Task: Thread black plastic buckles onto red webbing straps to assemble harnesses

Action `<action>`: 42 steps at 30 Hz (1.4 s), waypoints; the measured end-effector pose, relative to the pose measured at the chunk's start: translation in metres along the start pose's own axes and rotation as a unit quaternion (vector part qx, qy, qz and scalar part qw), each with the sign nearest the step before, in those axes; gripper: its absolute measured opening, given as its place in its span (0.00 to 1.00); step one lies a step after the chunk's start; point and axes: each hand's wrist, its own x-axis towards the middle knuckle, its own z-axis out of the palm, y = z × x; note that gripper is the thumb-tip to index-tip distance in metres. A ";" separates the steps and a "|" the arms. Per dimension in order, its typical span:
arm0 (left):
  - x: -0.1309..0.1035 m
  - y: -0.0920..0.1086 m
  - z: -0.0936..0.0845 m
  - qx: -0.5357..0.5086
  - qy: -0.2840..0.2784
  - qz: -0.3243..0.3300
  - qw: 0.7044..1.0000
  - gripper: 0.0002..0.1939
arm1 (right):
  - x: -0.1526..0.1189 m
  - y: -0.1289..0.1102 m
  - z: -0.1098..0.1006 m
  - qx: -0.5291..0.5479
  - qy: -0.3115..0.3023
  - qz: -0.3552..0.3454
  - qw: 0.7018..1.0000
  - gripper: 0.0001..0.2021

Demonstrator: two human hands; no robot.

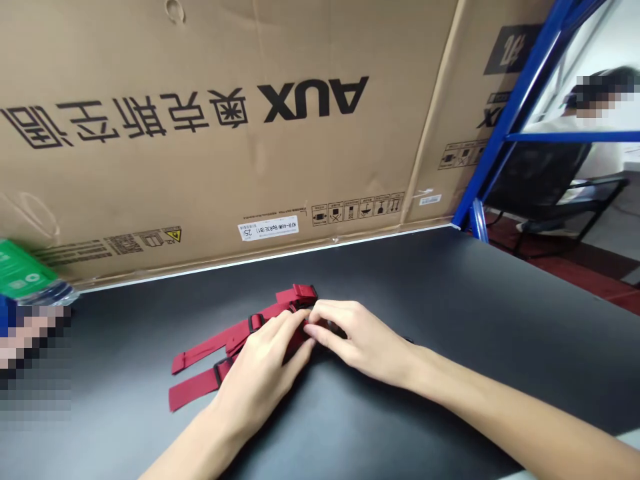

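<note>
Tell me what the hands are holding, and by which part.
Both the left hand and right hand pinch the red strap at its folded end near the black buckle; it lies on the black table.

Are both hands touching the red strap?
Touching. The head view shows the left hand and right hand resting their fingers on the red webbing strap.

Left hand (260,373) and right hand (357,340) both rest on a red webbing strap (225,343) lying on the black table (450,320). Fingers (320,331) of both hands meet at the strap's right end, near a black buckle (256,322). Two strap tails run left, flat on the table. Behind the table: large cardboard box (225,133), printed upside down. Green packet (23,270) at left edge. Blue rack post (515,107) and a seated person (590,127) at right.
</note>
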 end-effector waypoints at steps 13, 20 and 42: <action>0.007 -0.005 -0.003 -0.105 -0.077 -0.027 0.991 0.13 | 0.008 0.003 -0.009 0.363 -0.019 0.029 0.931 0.20; 0.007 -0.014 -0.002 -0.111 -0.080 -0.050 0.989 0.23 | 0.006 0.007 -0.003 0.251 -0.022 0.072 0.965 0.05; 0.002 -0.016 0.001 0.119 0.012 0.091 0.989 0.19 | 0.008 0.016 -0.001 0.159 0.031 0.116 0.980 0.10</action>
